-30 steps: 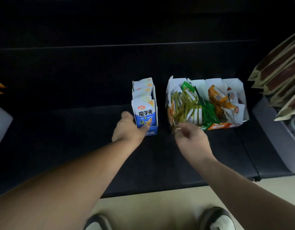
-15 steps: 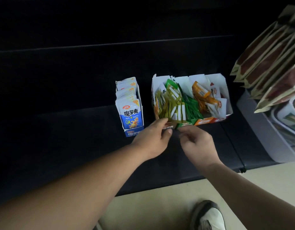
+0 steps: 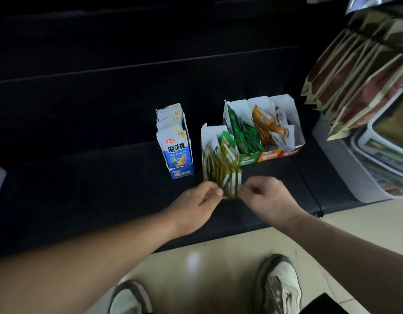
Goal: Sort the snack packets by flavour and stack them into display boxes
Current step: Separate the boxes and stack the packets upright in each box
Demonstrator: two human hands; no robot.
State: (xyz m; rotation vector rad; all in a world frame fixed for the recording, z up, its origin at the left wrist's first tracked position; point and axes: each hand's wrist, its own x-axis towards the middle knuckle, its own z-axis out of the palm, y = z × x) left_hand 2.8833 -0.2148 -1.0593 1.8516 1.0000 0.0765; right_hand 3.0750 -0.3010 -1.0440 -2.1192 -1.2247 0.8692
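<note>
full box [image 3: 175, 141] left of pulled-forward box [image 3: 220, 159]; three boxes [image 3: 264, 128] behind-right.

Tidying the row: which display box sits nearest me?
The yellow-green packet box: it sits closer than the blue box, green box, orange box and red box.

A black shelf [image 3: 94, 189] carries five open display boxes of snack packets. The blue box [image 3: 181, 173] stands at left. The yellow-green box [image 3: 210, 135] sits just beside it, nearer the front edge. The green box [image 3: 248, 160], orange box [image 3: 269, 156] and red box [image 3: 291, 152] touch in a row at right.
</note>
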